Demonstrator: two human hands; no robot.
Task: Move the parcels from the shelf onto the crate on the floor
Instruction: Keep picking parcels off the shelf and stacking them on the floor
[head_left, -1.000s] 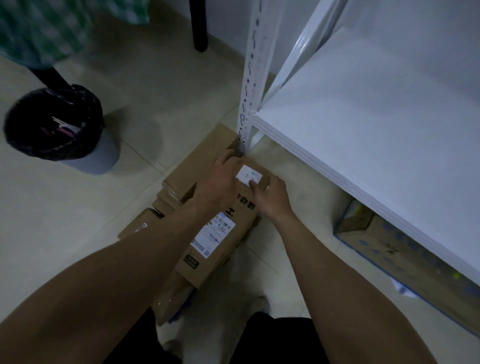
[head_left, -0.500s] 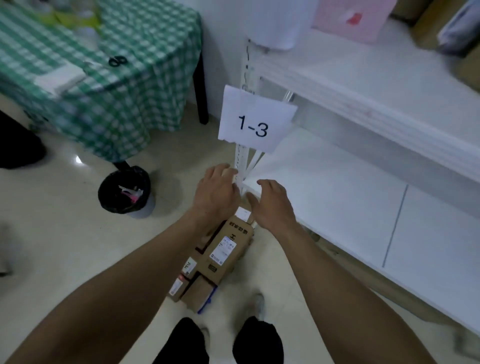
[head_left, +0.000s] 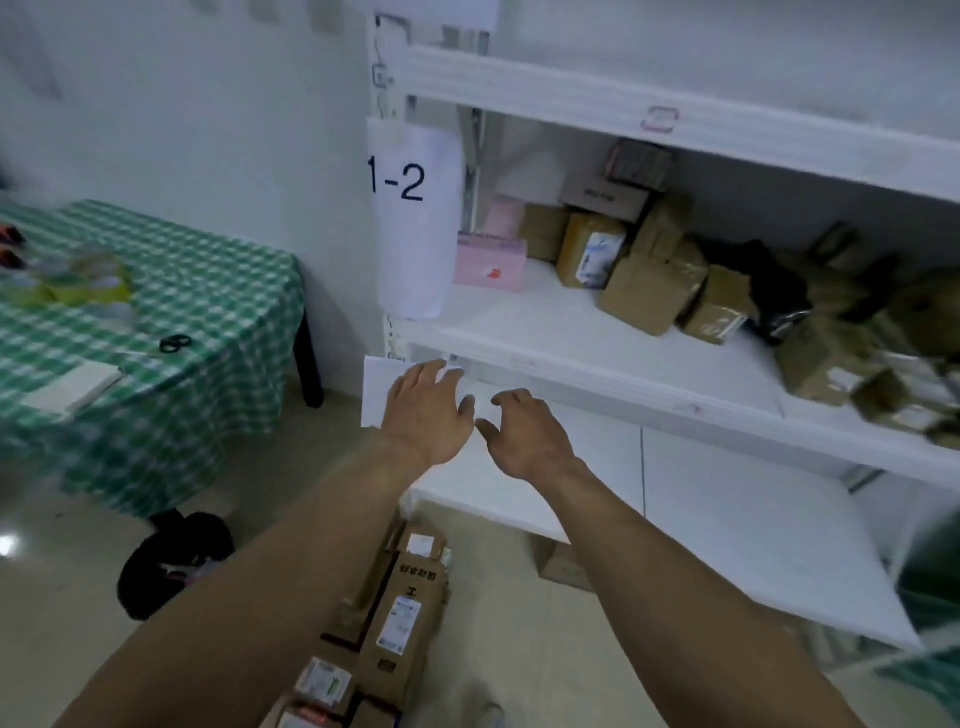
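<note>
Two hands, my left hand and my right hand, hover side by side before the white shelf unit, fingers loosely spread and gripping nothing. Brown cardboard parcels lie heaped on the tier at 2 o'clock from my hands, with a pink box at 12 o'clock. A stack of labelled cartons sits on the floor at 6 o'clock.

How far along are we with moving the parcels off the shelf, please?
Done: several boxes lie stacked on the floor; any crate beneath them is hidden. In hand: nothing, the left hand and right hand are both empty, raised before the shelf. Left: a heap of parcels on it.
</note>
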